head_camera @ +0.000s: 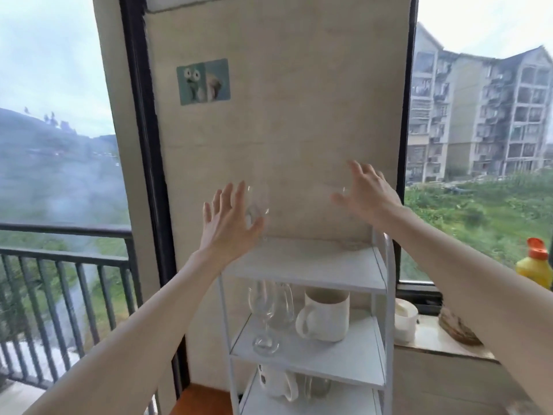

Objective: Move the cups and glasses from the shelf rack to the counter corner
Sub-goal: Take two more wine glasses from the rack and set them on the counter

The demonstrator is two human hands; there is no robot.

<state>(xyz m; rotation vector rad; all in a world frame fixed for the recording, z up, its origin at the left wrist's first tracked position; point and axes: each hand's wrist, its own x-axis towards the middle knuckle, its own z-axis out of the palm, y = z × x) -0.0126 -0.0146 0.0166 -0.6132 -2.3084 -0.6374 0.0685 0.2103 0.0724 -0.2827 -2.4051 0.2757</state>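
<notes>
**Ana:** Left hand is raised over the near left corner of the white shelf rack, fingers straight and spread, gripping nothing. Behind those fingers stands a clear wine glass on the top shelf, close to the shelf's left edge. Whether the fingers touch it I cannot tell.

**Ben:** And the other one?

**Ana:** Right hand is also spread and holds nothing, up near the back right of the top shelf. A second clear glass shows as a faint rim just beside its thumb; most of that glass is lost against the beige wall.

**Ben:** How much room around the top shelf?

**Ana:** Bare shelf lies between the two glasses and toward the front edge. The wall closes off the back, and the rack's white post rises at the right.

**Ben:** Lower down?

**Ana:** On the middle shelf two wine glasses stand at the left, overlapping so their outlines blur together, and a white mug sits to their right, handle toward the glasses. The bottom shelf holds a white jug and something clear beside it, too blurred to name; that shelf is cut off by the frame's lower edge.

**Ben:** Beside the rack?

**Ana:** To its right, a stone sill carries a small white cup, partly hidden by the rack's post, a woven brown thing half covered by the right forearm, and a yellow bottle with an orange cap at the frame's edge. At the left, a dark balcony railing.
</notes>
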